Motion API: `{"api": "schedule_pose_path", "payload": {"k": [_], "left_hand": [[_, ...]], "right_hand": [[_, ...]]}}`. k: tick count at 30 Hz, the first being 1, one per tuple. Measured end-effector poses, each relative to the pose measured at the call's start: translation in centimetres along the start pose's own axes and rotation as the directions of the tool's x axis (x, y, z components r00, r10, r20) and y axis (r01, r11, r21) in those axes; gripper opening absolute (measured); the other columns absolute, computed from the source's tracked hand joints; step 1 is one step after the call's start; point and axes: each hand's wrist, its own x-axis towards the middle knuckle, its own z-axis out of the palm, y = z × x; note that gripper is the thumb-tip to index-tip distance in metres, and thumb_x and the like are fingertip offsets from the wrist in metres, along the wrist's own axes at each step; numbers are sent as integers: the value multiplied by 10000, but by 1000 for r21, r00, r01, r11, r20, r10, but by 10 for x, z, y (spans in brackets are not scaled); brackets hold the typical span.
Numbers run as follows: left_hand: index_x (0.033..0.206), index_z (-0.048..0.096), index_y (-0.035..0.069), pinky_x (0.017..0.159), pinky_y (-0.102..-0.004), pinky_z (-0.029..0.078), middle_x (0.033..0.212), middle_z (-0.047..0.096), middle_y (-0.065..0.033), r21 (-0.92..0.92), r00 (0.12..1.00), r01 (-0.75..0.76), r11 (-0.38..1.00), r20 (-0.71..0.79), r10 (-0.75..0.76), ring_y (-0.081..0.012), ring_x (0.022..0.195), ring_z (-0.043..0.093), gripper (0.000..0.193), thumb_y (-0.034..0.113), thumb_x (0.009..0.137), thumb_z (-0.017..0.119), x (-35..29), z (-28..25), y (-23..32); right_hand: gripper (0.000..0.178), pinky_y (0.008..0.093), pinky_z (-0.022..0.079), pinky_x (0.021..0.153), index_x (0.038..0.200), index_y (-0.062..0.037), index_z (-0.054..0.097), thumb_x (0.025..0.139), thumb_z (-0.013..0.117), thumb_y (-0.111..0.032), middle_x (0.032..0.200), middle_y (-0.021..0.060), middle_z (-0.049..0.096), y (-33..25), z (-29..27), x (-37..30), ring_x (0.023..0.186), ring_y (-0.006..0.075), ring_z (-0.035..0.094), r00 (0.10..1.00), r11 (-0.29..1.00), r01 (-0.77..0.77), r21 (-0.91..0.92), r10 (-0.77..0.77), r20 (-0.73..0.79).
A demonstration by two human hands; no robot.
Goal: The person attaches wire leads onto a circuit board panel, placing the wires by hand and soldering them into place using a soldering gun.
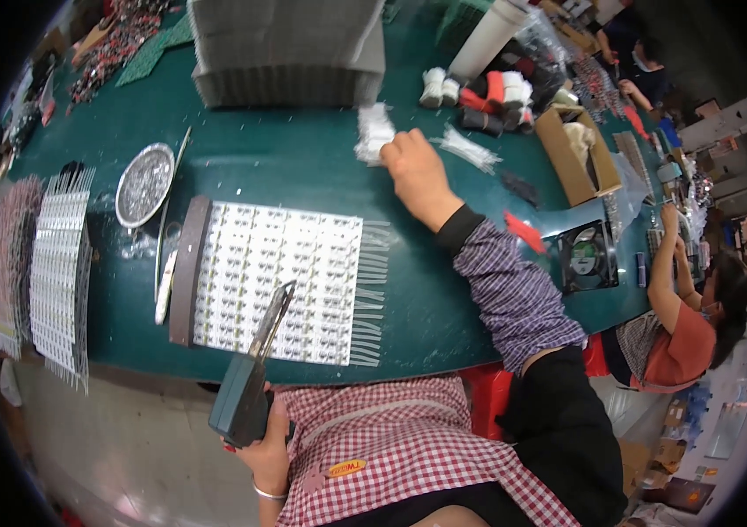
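My left hand [264, 452] is wrapped round the dark body of a soldering gun [242, 395], its two long metal prongs pointing up over a white circuit board panel [281, 281]. The panel has rows of small dark parts, and short white wires [369, 294] stick out along its right edge. Beyond the panel, my right hand [419, 174] reaches forward, fingers bent and pinched at the edge of a pile of thin white wires [374, 133]. The fingertips touch the pile; what lies between them is too small to make out.
A brown bar [189, 270] lies along the panel's left edge. Further left are a round metal dish [145, 184] and wired panels [59, 272]. A grey stack [287, 53] stands at the back. To the right are a cardboard box [577, 156], a fan [588, 256] and a seated co-worker [685, 325].
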Motion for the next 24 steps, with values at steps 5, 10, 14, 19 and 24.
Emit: {"api": "schedule_pose_path", "payload": {"k": [5, 10, 14, 19, 24], "left_hand": [[1209, 582, -83, 763, -290, 533, 1128, 663, -139, -38, 982, 188, 981, 22, -187, -165, 932, 640, 393, -25, 842, 710, -3, 4, 35], [1194, 585, -77, 548, -254, 455, 994, 663, -118, -29, 993, 118, 993, 1, -118, -93, 666, 572, 365, -27, 851, 701, -2, 6, 32], [1162, 568, -52, 525, -220, 377, 743, 573, -40, -38, 988, 154, 987, -3, -155, -81, 573, 490, 285, -16, 888, 637, -8, 7, 41], [1163, 596, -76, 579, -242, 491, 1077, 659, -123, -98, 986, 165, 981, 1, -166, -88, 733, 596, 327, -35, 855, 697, -11, 2, 31], [1158, 599, -73, 603, -247, 493, 1067, 661, -112, -93, 996, 85, 992, -9, -86, -93, 729, 596, 323, -28, 855, 700, -16, -8, 14]], "right_hand": [[43, 362, 424, 708, 803, -69, 570, 767, 582, -50, 834, 82, 573, -4, -8, 0, 865, 254, 540, 999, 998, -43, -53, 44, 17], [41, 373, 410, 709, 784, -86, 631, 756, 614, -61, 775, 58, 604, -4, -36, 11, 842, 241, 558, 994, 997, -18, -73, 26, 106], [20, 374, 390, 701, 698, -94, 658, 717, 660, -88, 728, 55, 621, -10, -55, 28, 823, 226, 572, 976, 974, 140, -180, -105, 192], [25, 397, 385, 712, 700, -114, 676, 717, 689, -101, 723, 56, 655, -17, -62, 43, 815, 218, 601, 911, 939, 249, -238, -144, 386], [33, 361, 408, 676, 714, -114, 690, 735, 696, -89, 737, 66, 676, -24, -54, 48, 811, 225, 626, 829, 909, 347, -230, -183, 528]]}}
